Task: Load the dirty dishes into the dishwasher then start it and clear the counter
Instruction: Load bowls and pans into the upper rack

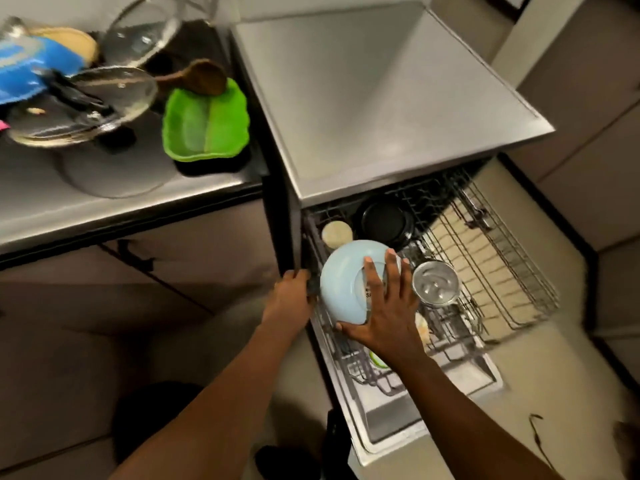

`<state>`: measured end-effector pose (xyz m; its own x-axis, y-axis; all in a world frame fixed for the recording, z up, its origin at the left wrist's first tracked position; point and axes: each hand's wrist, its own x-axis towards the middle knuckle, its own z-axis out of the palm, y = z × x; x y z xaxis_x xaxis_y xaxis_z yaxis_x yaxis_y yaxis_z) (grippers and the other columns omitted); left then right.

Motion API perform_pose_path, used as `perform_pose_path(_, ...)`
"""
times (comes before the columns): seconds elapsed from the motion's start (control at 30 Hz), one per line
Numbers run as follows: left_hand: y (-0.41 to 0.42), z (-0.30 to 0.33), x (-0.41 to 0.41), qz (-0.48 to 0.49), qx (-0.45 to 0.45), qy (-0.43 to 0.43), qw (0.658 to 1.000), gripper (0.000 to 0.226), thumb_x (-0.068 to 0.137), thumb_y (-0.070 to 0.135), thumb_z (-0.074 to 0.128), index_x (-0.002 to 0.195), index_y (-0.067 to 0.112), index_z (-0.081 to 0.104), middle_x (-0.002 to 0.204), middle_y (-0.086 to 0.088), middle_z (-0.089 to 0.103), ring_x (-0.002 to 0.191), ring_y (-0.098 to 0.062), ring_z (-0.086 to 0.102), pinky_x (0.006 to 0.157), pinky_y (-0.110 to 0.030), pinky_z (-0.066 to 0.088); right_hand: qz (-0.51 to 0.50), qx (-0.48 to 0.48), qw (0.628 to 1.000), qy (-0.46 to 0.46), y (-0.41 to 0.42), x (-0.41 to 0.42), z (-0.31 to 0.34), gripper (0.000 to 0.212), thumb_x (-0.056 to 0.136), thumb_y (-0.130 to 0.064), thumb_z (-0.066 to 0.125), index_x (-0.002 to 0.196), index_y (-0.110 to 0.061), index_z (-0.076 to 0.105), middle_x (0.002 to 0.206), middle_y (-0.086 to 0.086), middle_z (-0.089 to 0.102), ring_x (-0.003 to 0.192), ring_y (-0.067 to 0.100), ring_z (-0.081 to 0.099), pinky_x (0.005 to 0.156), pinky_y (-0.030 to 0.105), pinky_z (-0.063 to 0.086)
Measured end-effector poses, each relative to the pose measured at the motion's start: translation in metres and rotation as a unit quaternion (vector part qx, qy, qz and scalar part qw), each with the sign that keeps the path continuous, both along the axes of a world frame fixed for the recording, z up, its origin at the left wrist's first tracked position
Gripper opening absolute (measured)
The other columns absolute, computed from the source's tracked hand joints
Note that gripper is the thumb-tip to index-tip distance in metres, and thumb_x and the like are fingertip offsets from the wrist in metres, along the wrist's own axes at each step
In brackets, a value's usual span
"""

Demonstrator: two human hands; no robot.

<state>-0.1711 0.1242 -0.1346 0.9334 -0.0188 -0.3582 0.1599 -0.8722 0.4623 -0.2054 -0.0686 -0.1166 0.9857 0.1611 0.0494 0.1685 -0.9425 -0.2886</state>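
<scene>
- Head view: the right hand [386, 308] lies spread over the upturned base of a light blue bowl [346, 282], fingers straight and thumb hooked under its near rim, holding it over the left part of the pulled-out dishwasher rack [502, 271].
- The left hand [292, 294] curls its fingers round the rack's left edge, just beside the bowl.
- In the rack, a black bowl [384, 221] and a small pale round dish [336, 233] sit far of the blue bowl; a steel cup [434, 284] stands to its right.
- On the counter [104, 202] at far left lie a green dish [206, 123], a wooden spoon [199, 77] and glass lids [114, 98].
</scene>
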Motion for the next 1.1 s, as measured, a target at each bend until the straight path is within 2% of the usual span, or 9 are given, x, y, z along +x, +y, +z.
perform_pose_path(0.17, -0.067, -0.030, 0.003, -0.093, 0.068, 0.053, 0.992, 0.088, 0.084, 0.042, 0.068, 0.149, 0.011, 0.019, 0.157, -0.018, 0.012, 0.139, -0.040, 0.023, 0.112, -0.048, 0.029, -0.070, -0.028, 0.996, 0.038, -0.063, -0.015, -0.021, 0.120, 0.060, -0.075, 0.065, 0.155, -0.022, 0.013, 0.162, 0.015, 0.000, 0.145, 0.045, 0.004, 0.094, 0.073, 0.035)
perform_pose_path(0.3, -0.101, -0.052, -0.001, -0.101, 0.113, 0.085, 0.985, 0.119, 0.074, 0.052, 0.076, 0.150, 0.002, -0.001, 0.155, -0.027, -0.016, 0.143, -0.045, 0.009, 0.114, -0.050, 0.026, -0.102, -0.038, 0.992, 0.069, -0.109, -0.026, -0.042, 0.119, 0.061, -0.078, 0.062, 0.155, -0.025, 0.011, 0.162, 0.013, -0.002, 0.146, 0.043, -0.001, 0.097, 0.073, 0.031)
perform_pose_path(0.37, -0.111, -0.062, -0.004, -0.092, 0.145, 0.087, 0.981, 0.132, 0.069, 0.055, 0.079, 0.149, 0.000, -0.011, 0.153, -0.028, -0.022, 0.145, -0.045, 0.003, 0.114, -0.050, 0.026, -0.125, -0.030, 0.988, 0.083, -0.132, -0.031, -0.052, 0.120, 0.061, -0.075, 0.066, 0.156, -0.026, 0.010, 0.162, 0.012, -0.005, 0.147, 0.042, -0.004, 0.097, 0.075, 0.028)
perform_pose_path(0.43, -0.116, -0.065, -0.007, -0.085, 0.171, 0.088, 0.978, 0.143, 0.062, 0.064, 0.078, 0.147, -0.002, -0.017, 0.153, -0.029, -0.023, 0.145, -0.044, -0.001, 0.114, -0.049, 0.024, -0.149, -0.027, 0.984, 0.091, -0.152, -0.035, -0.059, 0.120, 0.062, -0.074, 0.067, 0.156, -0.024, 0.012, 0.162, 0.012, -0.005, 0.147, 0.041, -0.006, 0.096, 0.076, 0.027)
perform_pose_path(0.53, -0.118, -0.063, -0.006, -0.099, 0.219, 0.081, 0.967, 0.146, 0.062, 0.079, 0.064, 0.145, -0.005, -0.022, 0.151, -0.032, -0.025, 0.145, -0.045, -0.007, 0.116, -0.051, 0.018, -0.168, -0.030, 0.980, 0.103, -0.174, -0.032, -0.065, 0.121, 0.061, -0.074, 0.070, 0.155, -0.023, 0.012, 0.162, 0.013, -0.004, 0.147, 0.042, -0.003, 0.096, 0.076, 0.030)
perform_pose_path(0.73, -0.121, -0.068, 0.038, 0.003, 0.186, -0.029, 0.982, 0.114, 0.086, 0.068, 0.048, 0.148, -0.005, -0.015, 0.155, -0.028, -0.019, 0.146, -0.041, -0.006, 0.117, -0.050, 0.017, -0.163, -0.020, 0.982, 0.095, -0.196, 0.019, -0.075, 0.125, 0.059, -0.071, 0.074, 0.155, -0.024, 0.008, 0.162, 0.013, -0.009, 0.146, 0.042, -0.007, 0.097, 0.075, 0.029)
perform_pose_path(0.83, -0.111, -0.077, 0.060, 0.034, 0.153, -0.030, 0.987, 0.112, 0.087, 0.063, 0.052, 0.148, -0.004, -0.015, 0.155, -0.026, -0.020, 0.147, -0.040, -0.007, 0.117, -0.050, 0.014, -0.156, -0.016, 0.983, 0.095, -0.203, 0.066, -0.078, 0.127, 0.060, -0.070, 0.074, 0.154, -0.026, 0.001, 0.161, 0.013, -0.013, 0.146, 0.042, -0.010, 0.098, 0.076, 0.027)
perform_pose_path(0.97, -0.097, -0.099, 0.057, -0.003, 0.169, -0.077, 0.983, 0.118, 0.071, 0.062, 0.072, 0.146, -0.013, 0.020, 0.152, -0.039, 0.011, 0.134, -0.056, 0.029, 0.094, -0.063, 0.041, -0.144, -0.013, 0.985, 0.091, -0.212, 0.123, -0.079, 0.128, 0.061, -0.067, 0.076, 0.152, -0.031, -0.005, 0.160, 0.008, -0.018, 0.145, 0.042, -0.013, 0.098, 0.078, 0.024)
perform_pose_path(1.1, -0.094, -0.106, 0.053, -0.005, 0.190, -0.089, 0.978, 0.125, 0.067, 0.060, 0.077, 0.149, -0.010, 0.013, 0.154, -0.035, 0.004, 0.137, -0.055, 0.023, 0.097, -0.063, 0.039, -0.113, -0.051, 0.986, 0.108, -0.205, 0.143, -0.083, 0.127, 0.063, -0.065, 0.077, 0.154, -0.026, -0.002, 0.160, 0.012, -0.017, 0.144, 0.046, -0.013, 0.097, 0.077, 0.024)
